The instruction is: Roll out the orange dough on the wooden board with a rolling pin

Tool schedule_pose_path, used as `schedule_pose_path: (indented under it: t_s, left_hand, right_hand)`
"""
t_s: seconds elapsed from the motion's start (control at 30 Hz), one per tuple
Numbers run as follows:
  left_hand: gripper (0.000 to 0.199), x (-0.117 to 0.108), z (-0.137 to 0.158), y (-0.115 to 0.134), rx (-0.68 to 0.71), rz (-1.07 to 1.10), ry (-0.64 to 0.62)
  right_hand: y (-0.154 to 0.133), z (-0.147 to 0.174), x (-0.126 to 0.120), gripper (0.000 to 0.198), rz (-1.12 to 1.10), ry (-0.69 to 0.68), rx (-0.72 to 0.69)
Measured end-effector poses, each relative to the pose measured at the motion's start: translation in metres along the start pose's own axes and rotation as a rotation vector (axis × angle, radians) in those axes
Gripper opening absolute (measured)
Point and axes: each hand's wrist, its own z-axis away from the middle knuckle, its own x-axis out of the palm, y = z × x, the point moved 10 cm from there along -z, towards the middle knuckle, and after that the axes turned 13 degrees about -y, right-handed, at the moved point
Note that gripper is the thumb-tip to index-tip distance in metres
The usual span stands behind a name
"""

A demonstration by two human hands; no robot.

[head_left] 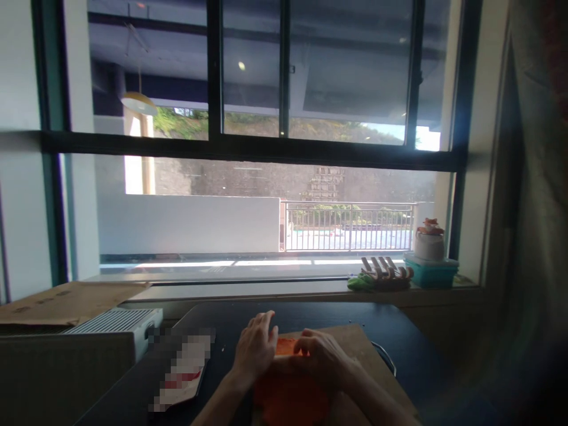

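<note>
Partly hidden, indistinct orange item (290, 393) btwn hands (257, 346)

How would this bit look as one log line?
left hand: fingers extended, at pale bar | right hand: fingers curled, at pale bar | pale bar: across orange sheet | below: brown board

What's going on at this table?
Someone's left hand, fingers extended, and right hand, fingers bent, are over an orange piece on a brown board, on a dark table. A pale strip crosses the orange piece between them; whether either hand grips it is unclear.
</note>
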Motion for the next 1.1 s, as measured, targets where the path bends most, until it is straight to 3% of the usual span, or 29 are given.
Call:
schedule_pose_path:
  t_s: [0.13,0.3,0.57,0.9,1.1]
  left_hand:
    - [0.051,0.029,-0.016,-0.006,-0.09,-0.119,-0.155]
    - [0.054,0.031,-0.015,0.0,-0.083,-0.174,-0.215]
    - [0.05,0.029,0.021,0.012,0.021,-0.268,-0.172]
    - [0.052,0.032,-0.029,0.004,-0.076,-0.215,-0.259]
    - [0.056,0.035,-0.012,0.004,-0.075,-0.226,-0.271]
  right_hand:
    - [0.031,-0.021,-0.009,0.034,-0.054,0.14,0.278]
    - [0.052,-0.015,0.004,0.042,-0.101,0.111,0.497]
    - [0.021,0.017,0.013,0.044,-0.009,0.134,0.453]
    - [0.06,-0.025,0.001,0.042,-0.055,0.062,0.561]
    - [0.046,-0.012,0.002,0.041,-0.039,0.114,0.518]
